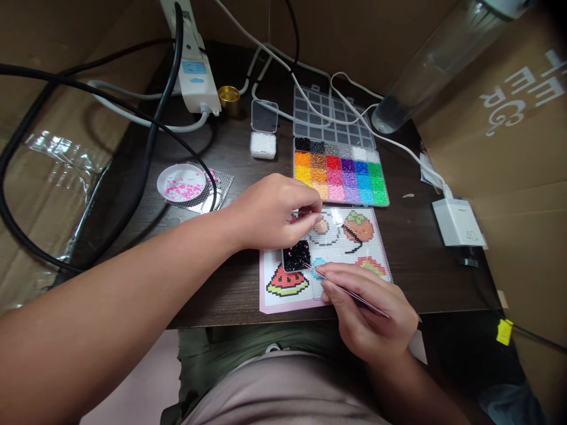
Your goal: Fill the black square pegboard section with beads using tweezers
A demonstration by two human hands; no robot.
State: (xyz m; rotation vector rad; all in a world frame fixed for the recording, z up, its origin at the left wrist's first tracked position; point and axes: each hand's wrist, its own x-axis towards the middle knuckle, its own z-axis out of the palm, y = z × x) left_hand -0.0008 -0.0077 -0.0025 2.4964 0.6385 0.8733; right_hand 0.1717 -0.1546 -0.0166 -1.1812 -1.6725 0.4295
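Clamped in my right hand (376,310), the tweezers (357,296) angle their tips over the black beads (293,257), at the small tray (283,264)'s near right side. My left hand (274,212) arches just beyond it, thumb and finger close; whether they pinch anything, I cannot tell. Beneath lies the pattern sheet (273,260), its near edge just inside the table (411,260)'s front edge. Behind it sits the bead case (349,134); rightward, open tabletop stretches to the white charger (457,221).
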